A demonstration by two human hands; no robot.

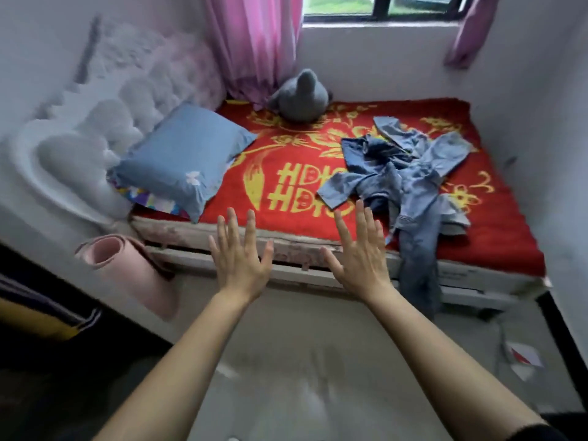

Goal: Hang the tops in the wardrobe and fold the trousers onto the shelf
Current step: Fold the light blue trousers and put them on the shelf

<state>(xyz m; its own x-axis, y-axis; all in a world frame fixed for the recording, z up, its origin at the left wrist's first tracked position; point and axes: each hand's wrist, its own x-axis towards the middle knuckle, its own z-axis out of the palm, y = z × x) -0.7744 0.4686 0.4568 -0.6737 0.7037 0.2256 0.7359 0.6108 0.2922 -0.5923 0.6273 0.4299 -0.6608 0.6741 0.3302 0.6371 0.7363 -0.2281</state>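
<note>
Denim heap lies on the bed at 1 o'clock, one leg trailing over the edge. Your left hand and right hand hover spread, grip released, holding nothing. Step looks like first pickup: reach in, single out one garment.

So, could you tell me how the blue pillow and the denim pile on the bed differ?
The pillow is one plump, smooth piece; the denim pile is crumpled garments tangled together. The pillow lies left, by the headboard; the denim pile lies right. One leg of the denim pile hangs down over the front edge of the blanket; the pillow does not. Both are blue and lie on that red blanket.
</note>
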